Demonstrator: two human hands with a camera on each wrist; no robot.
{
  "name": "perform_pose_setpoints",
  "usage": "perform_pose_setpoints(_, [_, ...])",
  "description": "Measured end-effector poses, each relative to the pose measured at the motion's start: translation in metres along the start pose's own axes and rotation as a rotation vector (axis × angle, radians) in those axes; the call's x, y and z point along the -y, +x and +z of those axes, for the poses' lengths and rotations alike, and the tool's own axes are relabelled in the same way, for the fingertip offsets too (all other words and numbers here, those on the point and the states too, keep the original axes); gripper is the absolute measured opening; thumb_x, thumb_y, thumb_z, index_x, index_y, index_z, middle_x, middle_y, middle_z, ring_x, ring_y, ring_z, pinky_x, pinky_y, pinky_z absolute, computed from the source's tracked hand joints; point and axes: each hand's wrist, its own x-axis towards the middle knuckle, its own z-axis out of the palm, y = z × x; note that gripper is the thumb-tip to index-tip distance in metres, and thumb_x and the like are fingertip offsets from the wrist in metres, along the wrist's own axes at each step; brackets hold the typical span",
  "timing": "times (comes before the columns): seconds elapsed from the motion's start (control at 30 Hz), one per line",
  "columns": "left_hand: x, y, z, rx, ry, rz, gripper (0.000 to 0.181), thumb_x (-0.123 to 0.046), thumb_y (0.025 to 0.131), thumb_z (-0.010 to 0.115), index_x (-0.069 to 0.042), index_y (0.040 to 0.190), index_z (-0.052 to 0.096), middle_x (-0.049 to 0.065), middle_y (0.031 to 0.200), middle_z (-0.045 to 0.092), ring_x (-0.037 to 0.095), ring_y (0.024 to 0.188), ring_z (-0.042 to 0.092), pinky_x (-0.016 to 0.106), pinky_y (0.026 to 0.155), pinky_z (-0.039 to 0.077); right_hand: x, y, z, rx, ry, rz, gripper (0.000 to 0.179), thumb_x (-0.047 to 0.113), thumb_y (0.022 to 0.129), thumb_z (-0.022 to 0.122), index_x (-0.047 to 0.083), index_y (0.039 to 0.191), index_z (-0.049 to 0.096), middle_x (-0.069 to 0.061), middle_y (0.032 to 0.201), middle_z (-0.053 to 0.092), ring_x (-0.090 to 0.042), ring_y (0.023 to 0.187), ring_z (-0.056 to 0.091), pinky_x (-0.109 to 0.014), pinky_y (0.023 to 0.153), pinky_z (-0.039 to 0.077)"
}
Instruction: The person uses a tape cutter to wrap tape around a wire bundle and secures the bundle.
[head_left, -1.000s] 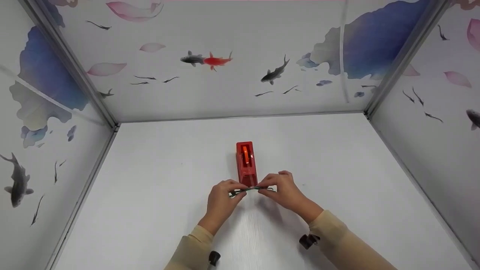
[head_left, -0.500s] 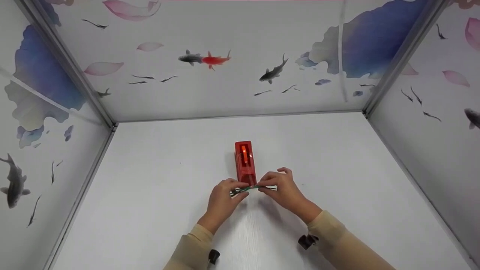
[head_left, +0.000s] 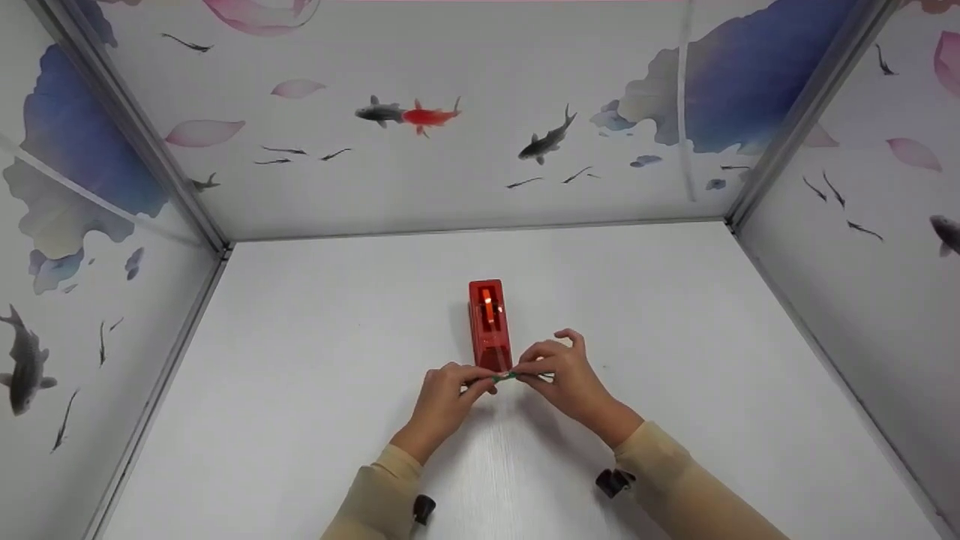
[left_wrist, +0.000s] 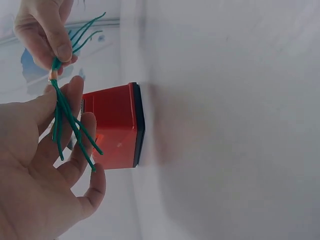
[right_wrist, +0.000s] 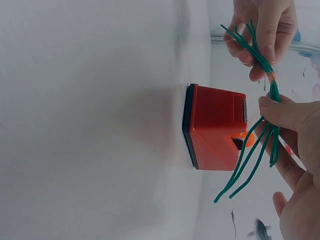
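A bundle of thin green wires (right_wrist: 275,97) is stretched between both hands, with loose ends fanning out on each side. Around its middle sits a short band, seemingly clear tape (left_wrist: 53,75). My left hand (head_left: 441,405) pinches one side of the bundle between thumb and fingers. Opposite it, my right hand (head_left: 566,379) pinches the other side, its little finger raised. Just beyond the hands stands a red tape dispenser (head_left: 491,330) holding an orange tape roll (head_left: 488,307). The bundle lies close to the dispenser's near end; whether they touch cannot be told.
The dispenser stands on a white tabletop (head_left: 315,360). White panels printed with fish and petals (head_left: 480,180) enclose the back and both sides. Small black devices (head_left: 615,482) are worn at both wrists.
My left fingers have shifted and closed in on the bundle, so its left ends no longer show in the head view. The right hand keeps its pinch, its little finger lifting slightly.
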Motion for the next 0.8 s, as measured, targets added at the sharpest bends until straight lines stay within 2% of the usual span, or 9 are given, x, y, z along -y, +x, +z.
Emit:
perform_pose_setpoints(0.2, [0.0004,0.0007,-0.0007,-0.047,0.044,0.019,0.017,-0.024,0.092,0.078,-0.025,0.108,0.084,-0.012,0.089,0.078,0.007,0.083,0.055,0.024,0.075,0.049,-0.0004,0.0014,0.0022,0.008,-0.039,-0.011,0.017,0.014,0.084,0.087,0.022,0.098,0.085,0.008,0.094,0.075,-0.01,0.094,0.07,-0.059,0.108,0.027])
perform_pose_setpoints(0.43, [-0.0015,0.0012,-0.0012,-0.135,0.166,0.081,0.018,-0.024,0.087,0.083,-0.027,0.105,0.084,-0.009,0.086,0.077,0.008,0.082,0.056,0.037,0.086,0.045,0.0017,0.0079,-0.0014,0.135,-0.067,0.034,0.019,0.02,0.089,0.083,0.024,0.107,0.08,0.009,0.105,0.074,-0.012,0.108,0.067,-0.061,0.113,0.02])
perform_pose_setpoints(0.57, [-0.0025,0.0018,-0.0004,-0.155,0.211,0.095,0.02,-0.025,0.086,0.084,-0.027,0.106,0.084,-0.008,0.087,0.077,0.01,0.085,0.058,0.039,0.088,0.046,0.0029,0.0093,-0.0038,0.182,-0.111,0.018,0.023,0.021,0.093,0.079,0.024,0.116,0.078,0.007,0.11,0.072,-0.014,0.113,0.064,-0.062,0.114,0.018])
perform_pose_setpoints(0.8, [-0.0009,-0.0004,0.0017,-0.206,0.295,0.138,0.023,-0.026,0.083,0.085,-0.03,0.106,0.084,-0.008,0.088,0.077,0.013,0.089,0.059,0.04,0.087,0.046,0.0025,0.0086,0.0001,0.153,-0.179,-0.055,0.01,0.022,0.091,0.081,0.023,0.101,0.081,0.008,0.104,0.07,-0.014,0.11,0.063,-0.063,0.112,0.02])
